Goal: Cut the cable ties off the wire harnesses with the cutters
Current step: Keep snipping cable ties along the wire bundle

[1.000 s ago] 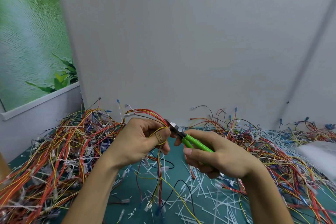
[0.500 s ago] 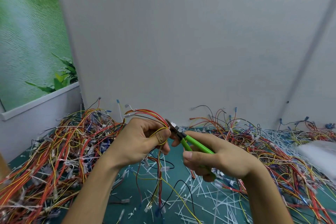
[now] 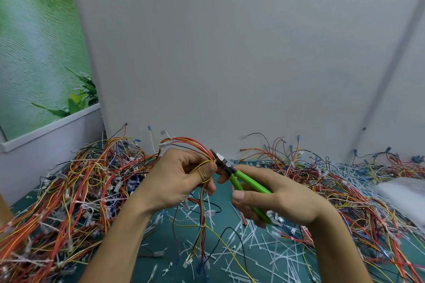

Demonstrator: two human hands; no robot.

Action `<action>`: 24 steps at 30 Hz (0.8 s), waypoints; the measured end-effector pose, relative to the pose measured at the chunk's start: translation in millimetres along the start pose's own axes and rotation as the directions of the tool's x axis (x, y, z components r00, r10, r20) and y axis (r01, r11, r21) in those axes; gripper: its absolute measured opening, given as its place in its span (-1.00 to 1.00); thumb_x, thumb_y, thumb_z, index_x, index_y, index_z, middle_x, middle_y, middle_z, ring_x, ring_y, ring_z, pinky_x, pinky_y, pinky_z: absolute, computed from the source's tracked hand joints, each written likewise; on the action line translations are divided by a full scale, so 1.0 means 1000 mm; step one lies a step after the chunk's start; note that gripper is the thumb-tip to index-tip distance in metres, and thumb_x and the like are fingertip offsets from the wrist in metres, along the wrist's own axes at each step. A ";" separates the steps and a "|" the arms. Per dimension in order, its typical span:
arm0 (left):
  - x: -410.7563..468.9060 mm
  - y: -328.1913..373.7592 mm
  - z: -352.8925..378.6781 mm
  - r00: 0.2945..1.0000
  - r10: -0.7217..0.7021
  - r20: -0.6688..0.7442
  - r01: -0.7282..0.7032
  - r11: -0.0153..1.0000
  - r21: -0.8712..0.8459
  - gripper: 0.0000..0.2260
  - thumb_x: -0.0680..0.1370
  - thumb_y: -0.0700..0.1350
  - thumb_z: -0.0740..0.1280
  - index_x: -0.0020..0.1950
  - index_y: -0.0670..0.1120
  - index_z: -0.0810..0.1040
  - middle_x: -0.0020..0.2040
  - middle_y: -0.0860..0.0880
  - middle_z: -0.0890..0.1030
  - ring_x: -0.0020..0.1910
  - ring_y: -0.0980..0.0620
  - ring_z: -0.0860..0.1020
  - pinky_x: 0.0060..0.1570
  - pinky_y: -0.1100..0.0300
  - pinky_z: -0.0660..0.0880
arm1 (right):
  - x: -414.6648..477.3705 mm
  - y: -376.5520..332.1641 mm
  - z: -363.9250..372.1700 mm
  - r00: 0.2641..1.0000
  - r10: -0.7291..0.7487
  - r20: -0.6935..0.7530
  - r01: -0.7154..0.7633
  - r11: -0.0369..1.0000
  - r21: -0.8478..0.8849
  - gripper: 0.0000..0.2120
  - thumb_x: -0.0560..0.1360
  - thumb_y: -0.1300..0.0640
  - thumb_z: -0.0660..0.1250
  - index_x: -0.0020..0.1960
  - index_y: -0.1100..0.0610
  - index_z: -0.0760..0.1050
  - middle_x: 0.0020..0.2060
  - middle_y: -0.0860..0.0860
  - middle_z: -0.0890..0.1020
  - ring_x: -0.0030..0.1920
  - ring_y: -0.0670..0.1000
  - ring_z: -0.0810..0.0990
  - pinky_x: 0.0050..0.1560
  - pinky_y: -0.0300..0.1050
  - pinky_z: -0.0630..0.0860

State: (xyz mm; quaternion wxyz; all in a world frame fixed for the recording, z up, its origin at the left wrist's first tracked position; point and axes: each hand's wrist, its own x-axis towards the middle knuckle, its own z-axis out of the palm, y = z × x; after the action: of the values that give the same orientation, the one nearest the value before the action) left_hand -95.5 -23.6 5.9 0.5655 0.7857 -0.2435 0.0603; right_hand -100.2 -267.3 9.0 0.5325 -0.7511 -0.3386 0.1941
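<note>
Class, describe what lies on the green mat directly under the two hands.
Under the left hand and right hand, cut white cable ties and loose wires litter the green mat; the forearms hide whatever lies beneath them.

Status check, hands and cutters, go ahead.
Left hand gripping wire harness. Right hand squeezing green cutters, tip at the bundle. Cable tie itself not visible. Nothing blocking.

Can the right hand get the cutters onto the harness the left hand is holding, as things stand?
Probably yes. The right hand has the cutters' head right at the harness beside the left hand's thumb, nothing between; the tie itself isn't visible.
</note>
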 end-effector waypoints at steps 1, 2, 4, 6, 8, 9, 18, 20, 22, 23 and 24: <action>0.000 0.000 0.000 1.000 -0.001 -0.002 0.001 1.000 -0.004 -0.76 0.54 -0.01 0.35 -0.04 -0.18 0.66 -0.26 -0.09 0.72 -0.24 -0.02 0.71 -0.17 0.28 0.58 | 0.000 0.000 0.000 1.000 0.011 -0.014 -0.011 1.000 -0.007 -0.79 0.64 0.04 0.36 0.27 -0.07 0.54 -0.24 0.06 0.53 -0.32 0.08 0.46 -0.36 -0.08 0.45; 0.000 0.000 0.000 1.000 -0.001 -0.004 0.001 1.000 -0.006 -0.78 0.54 -0.01 0.36 -0.04 -0.15 0.67 -0.26 -0.09 0.72 -0.24 -0.02 0.71 -0.16 0.28 0.59 | 0.001 0.001 -0.001 0.999 0.025 -0.030 -0.026 1.000 -0.011 -0.79 0.63 0.02 0.36 0.27 -0.06 0.54 -0.26 0.04 0.51 -0.37 0.04 0.40 -0.40 -0.13 0.39; 0.000 0.000 -0.001 1.000 0.004 -0.005 -0.004 1.000 -0.008 -0.79 0.54 0.00 0.36 -0.01 -0.12 0.67 -0.25 -0.10 0.72 -0.23 -0.03 0.71 -0.15 0.24 0.61 | 0.002 0.002 -0.002 0.998 0.043 -0.053 -0.044 0.999 -0.022 -0.74 0.61 -0.02 0.37 0.29 -0.04 0.53 -0.27 0.02 0.49 -0.41 -0.01 0.30 -0.43 -0.22 0.30; 0.000 0.000 -0.001 1.000 0.011 -0.004 -0.011 1.000 -0.003 -0.79 0.54 0.01 0.36 0.00 -0.10 0.67 -0.24 -0.09 0.72 -0.22 -0.04 0.72 -0.14 0.20 0.62 | 0.002 0.002 -0.003 0.997 0.038 -0.064 -0.041 0.998 -0.046 -0.73 0.61 -0.02 0.37 0.29 -0.06 0.54 -0.27 0.02 0.49 -0.41 -0.01 0.30 -0.43 -0.23 0.29; 0.000 -0.001 -0.002 1.000 0.016 -0.010 -0.016 1.000 0.010 -0.82 0.55 0.02 0.37 -0.02 -0.06 0.67 -0.24 -0.07 0.72 -0.22 -0.03 0.72 -0.14 0.21 0.62 | 0.002 0.001 -0.002 0.996 0.025 -0.081 -0.032 0.995 -0.090 -0.72 0.61 0.01 0.38 0.32 -0.10 0.55 -0.28 0.00 0.52 -0.40 -0.03 0.36 -0.42 -0.20 0.35; -0.001 -0.001 -0.002 1.000 0.018 -0.017 -0.017 1.000 0.015 -0.82 0.54 0.03 0.37 -0.04 -0.05 0.67 -0.24 -0.06 0.73 -0.22 -0.02 0.72 -0.14 0.23 0.61 | 0.002 0.000 -0.002 0.995 0.018 -0.097 -0.031 0.991 -0.127 -0.70 0.62 0.04 0.39 0.34 -0.14 0.55 -0.28 -0.03 0.55 -0.38 -0.03 0.41 -0.40 -0.18 0.39; -0.001 -0.001 -0.002 0.999 0.024 -0.034 -0.022 0.999 0.037 -0.85 0.55 0.02 0.37 -0.06 -0.03 0.67 -0.25 -0.05 0.73 -0.22 -0.01 0.72 -0.15 0.24 0.61 | 0.002 -0.005 0.001 0.987 -0.044 -0.152 0.003 0.965 -0.262 -0.67 0.64 0.15 0.37 0.20 -0.29 0.56 -0.31 -0.11 0.62 -0.36 -0.09 0.52 -0.29 -0.14 0.47; -0.001 -0.001 -0.003 0.999 0.023 -0.029 -0.022 0.999 0.040 -0.84 0.55 0.02 0.37 -0.06 -0.03 0.68 -0.24 -0.05 0.73 -0.22 -0.01 0.72 -0.14 0.23 0.61 | 0.002 -0.004 0.000 0.985 -0.030 -0.169 -0.010 0.973 -0.232 -0.69 0.65 0.13 0.36 0.27 -0.25 0.58 -0.30 -0.06 0.61 -0.38 -0.05 0.49 -0.36 -0.16 0.43; -0.002 -0.001 -0.002 0.999 0.019 -0.026 -0.018 0.999 0.040 -0.82 0.54 0.04 0.37 -0.06 -0.04 0.68 -0.24 -0.04 0.73 -0.22 -0.01 0.72 -0.13 0.21 0.62 | 0.001 -0.005 0.000 0.985 -0.030 -0.171 -0.006 0.978 -0.211 -0.72 0.66 0.10 0.36 0.20 -0.29 0.61 -0.28 -0.01 0.61 -0.38 -0.02 0.46 -0.41 -0.17 0.39; -0.002 0.000 -0.002 1.000 0.019 -0.024 -0.018 0.999 0.040 -0.81 0.54 0.05 0.37 -0.07 -0.04 0.68 -0.24 -0.04 0.73 -0.22 -0.01 0.72 -0.13 0.20 0.63 | 0.001 -0.005 0.000 0.986 -0.033 -0.165 -0.001 0.980 -0.199 -0.73 0.66 0.09 0.36 0.14 -0.31 0.62 -0.28 -0.01 0.61 -0.38 -0.02 0.46 -0.41 -0.17 0.37; -0.002 0.000 -0.001 1.000 0.020 -0.023 -0.020 0.999 0.040 -0.81 0.54 0.05 0.37 -0.08 -0.04 0.68 -0.25 -0.04 0.73 -0.22 -0.01 0.72 -0.13 0.20 0.62 | 0.000 -0.006 -0.001 0.986 -0.033 -0.161 0.003 0.982 -0.189 -0.73 0.66 0.09 0.36 0.12 -0.31 0.63 -0.28 -0.01 0.62 -0.38 -0.01 0.46 -0.40 -0.16 0.37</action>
State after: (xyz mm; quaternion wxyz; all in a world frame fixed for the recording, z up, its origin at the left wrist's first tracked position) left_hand -96.6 -21.8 5.8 0.5521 0.7935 -0.2434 0.0801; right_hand -101.5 -266.5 14.3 0.4869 -0.8082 -0.3175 0.0943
